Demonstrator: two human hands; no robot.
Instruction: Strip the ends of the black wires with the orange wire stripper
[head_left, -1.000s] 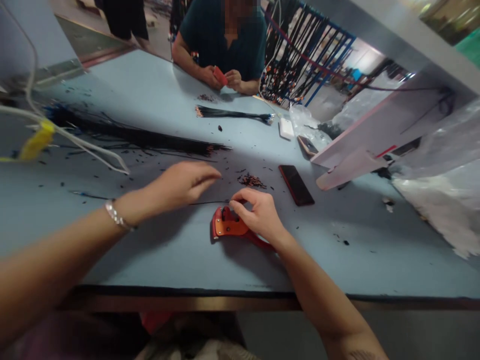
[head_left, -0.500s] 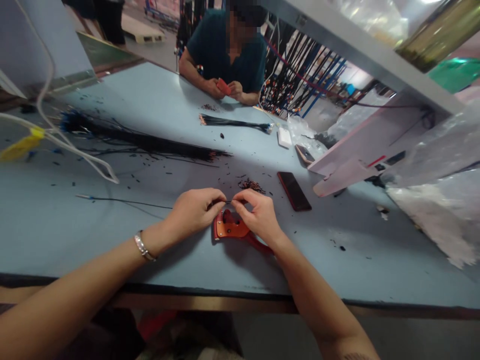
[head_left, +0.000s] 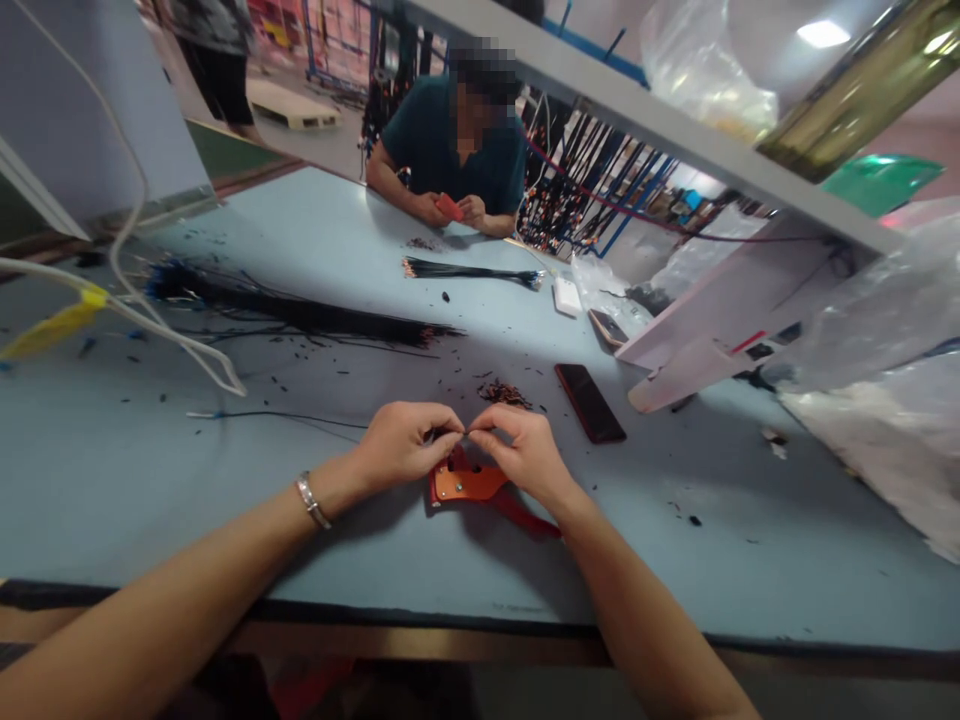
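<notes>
A thin black wire [head_left: 300, 417] with a pale blue-and-white end runs across the table into my left hand [head_left: 409, 442], which pinches it between thumb and fingers. My right hand [head_left: 517, 445] pinches the wire's other end, its fingertips almost meeting those of the left. What exactly lies between the fingertips is mostly hidden. Just below both hands an orange-and-red hand cutter [head_left: 469, 485] lies on the table, its handle pointing right and partly under my right wrist. A small pile of short black and copper-coloured offcuts [head_left: 504, 394] lies just beyond my hands.
A long bundle of black wires [head_left: 300, 312] lies at the left, a smaller bundle [head_left: 472, 271] farther back. To the right are a dark phone [head_left: 590, 402] and a slanted shelf panel [head_left: 720, 270]. White cables [head_left: 172, 340] loop at the left. A co-worker [head_left: 450, 150] sits opposite, holding something red.
The view has tilted up slightly, so everything sits lower in the picture. My hands have come closer together at the wire's end, and less wire shows between them.
</notes>
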